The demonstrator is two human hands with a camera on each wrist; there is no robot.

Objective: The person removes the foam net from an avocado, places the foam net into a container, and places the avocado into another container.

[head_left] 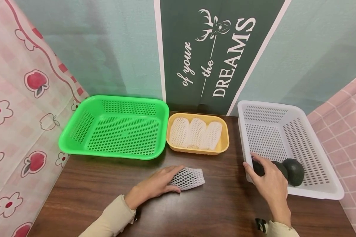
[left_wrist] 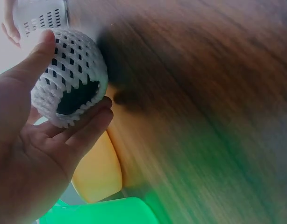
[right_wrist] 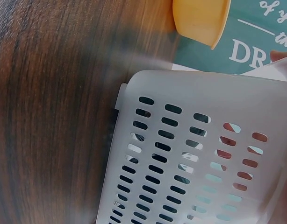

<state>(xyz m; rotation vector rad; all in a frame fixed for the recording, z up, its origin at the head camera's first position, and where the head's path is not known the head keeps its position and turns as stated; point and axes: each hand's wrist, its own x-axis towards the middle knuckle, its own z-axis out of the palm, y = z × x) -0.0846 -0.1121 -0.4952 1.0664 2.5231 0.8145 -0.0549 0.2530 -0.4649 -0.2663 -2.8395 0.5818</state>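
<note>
My left hand grips an avocado wrapped in a white foam net sleeve, low over the table. Dark green skin shows through the mesh and the sleeve's open end in the left wrist view. At the near left corner of the white basket, my right hand has its thumb and fingers around a dark avocado. Beside it lie another avocado and one partly hidden behind the hand. In the right wrist view the basket wall hides nearly all of that hand.
A green basket stands at the back left. Next to it, a yellow tray holds three white foam net sleeves. Brown wooden table lies between the hands, with printed cloth hanging at the back and sides.
</note>
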